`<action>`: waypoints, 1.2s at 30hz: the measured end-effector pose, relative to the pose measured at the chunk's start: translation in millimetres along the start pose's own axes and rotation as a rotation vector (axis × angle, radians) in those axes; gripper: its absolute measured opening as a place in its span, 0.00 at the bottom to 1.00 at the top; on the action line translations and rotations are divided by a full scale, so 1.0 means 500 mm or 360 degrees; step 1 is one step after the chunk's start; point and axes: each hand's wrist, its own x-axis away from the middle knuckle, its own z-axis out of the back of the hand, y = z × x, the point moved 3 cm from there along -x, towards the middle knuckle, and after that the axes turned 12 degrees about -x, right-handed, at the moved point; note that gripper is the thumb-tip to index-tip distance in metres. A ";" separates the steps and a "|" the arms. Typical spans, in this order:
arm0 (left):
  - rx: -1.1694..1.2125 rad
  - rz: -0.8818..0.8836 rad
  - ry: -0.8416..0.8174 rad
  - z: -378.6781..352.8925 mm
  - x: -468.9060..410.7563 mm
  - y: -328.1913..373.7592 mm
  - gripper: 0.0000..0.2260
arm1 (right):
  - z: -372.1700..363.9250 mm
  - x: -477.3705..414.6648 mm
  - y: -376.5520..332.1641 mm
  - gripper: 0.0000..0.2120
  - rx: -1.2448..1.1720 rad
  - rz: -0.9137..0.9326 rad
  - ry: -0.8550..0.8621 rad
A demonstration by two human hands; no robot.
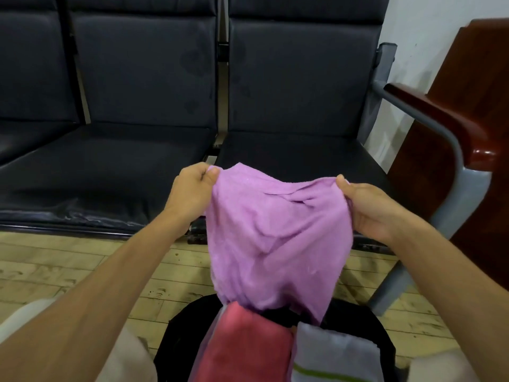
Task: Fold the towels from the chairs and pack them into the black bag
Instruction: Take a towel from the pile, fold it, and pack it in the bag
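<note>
Pinching purple towel's [278, 238] top corners in left hand [192, 188] and right hand [369, 213], hem hanging at black bag's [176, 337] mouth by pink towel [242, 346]; could snag and rumple packed stack if lowered unfolded.

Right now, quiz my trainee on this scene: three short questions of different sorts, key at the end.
1. True or false: the left hand and the right hand each grip the purple towel.
2. Which lie in the black bag? A) pink towel and grey towel B) two blue towels C) nothing
3. Fill in: the grey towel's stripe is ___.
Key: 1 true; 2 A; 3 green.
</note>
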 end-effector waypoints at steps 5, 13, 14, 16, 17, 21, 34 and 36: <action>0.0322 0.0255 -0.0079 0.007 0.008 -0.015 0.15 | 0.002 0.039 0.001 0.16 -0.0155 -0.0013 0.0184; 0.0405 0.0081 -0.0504 0.058 0.035 0.035 0.08 | -0.001 0.116 -0.044 0.11 -0.0796 -0.0032 0.0409; 0.0341 -0.0011 -0.0499 0.072 0.036 0.049 0.11 | 0.001 0.129 -0.067 0.11 -0.0857 0.0028 0.0377; 0.0199 -0.0141 -0.0446 0.106 0.038 0.079 0.15 | 0.004 0.159 -0.115 0.15 -0.0901 0.0156 0.0305; 0.0145 -0.0189 -0.0416 0.123 0.037 0.095 0.15 | 0.007 0.177 -0.139 0.15 -0.0880 0.0230 0.0256; -0.0087 -0.0279 -0.0355 0.193 0.027 0.153 0.16 | 0.039 0.241 -0.206 0.16 -0.0542 0.0620 0.0092; 0.0250 0.0114 -0.0348 0.337 0.050 0.208 0.11 | 0.070 0.350 -0.285 0.07 0.0933 0.1198 0.0512; 0.0397 0.0234 -0.0327 0.353 0.046 0.205 0.13 | 0.072 0.342 -0.292 0.09 0.0789 0.1112 0.0541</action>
